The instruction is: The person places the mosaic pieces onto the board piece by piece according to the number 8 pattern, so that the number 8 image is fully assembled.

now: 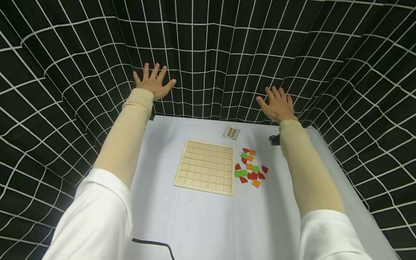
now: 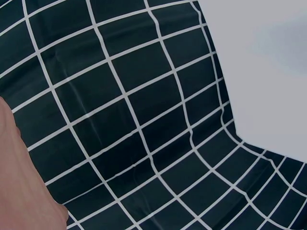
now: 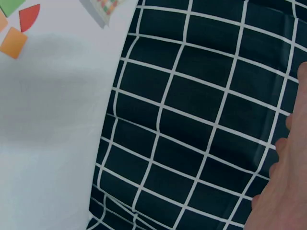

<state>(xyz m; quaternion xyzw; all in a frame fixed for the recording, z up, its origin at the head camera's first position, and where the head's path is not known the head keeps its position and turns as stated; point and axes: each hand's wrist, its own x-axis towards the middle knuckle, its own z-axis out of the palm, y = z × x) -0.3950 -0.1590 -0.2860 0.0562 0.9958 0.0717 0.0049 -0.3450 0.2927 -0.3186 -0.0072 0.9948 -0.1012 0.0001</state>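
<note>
Both arms reach forward past the table's far edge. My left hand [image 1: 153, 85], its fingers spread and straight, is raised beyond the far left corner and holds nothing. On the other side my right hand [image 1: 277, 106] is also raised with extended fingers, and nothing is in it. Between the arms lies a square wooden grid board [image 1: 206, 167], its cells bare. Right of the board are scattered flat pieces: orange squares [image 1: 256, 183], green squares [image 1: 256, 168] and red quarter-round pieces [image 1: 264, 169]. Behind the board lies a small sheet with a coloured pattern [image 1: 231, 132].
A white-covered table [image 1: 195, 224] spans the space below the arms. Dark curtains with a white grid [image 1: 208, 61] surround it at the back and sides. A black cable [image 1: 152, 242] runs along the near left. A small black device [image 1: 274, 140] shows beside the right wrist.
</note>
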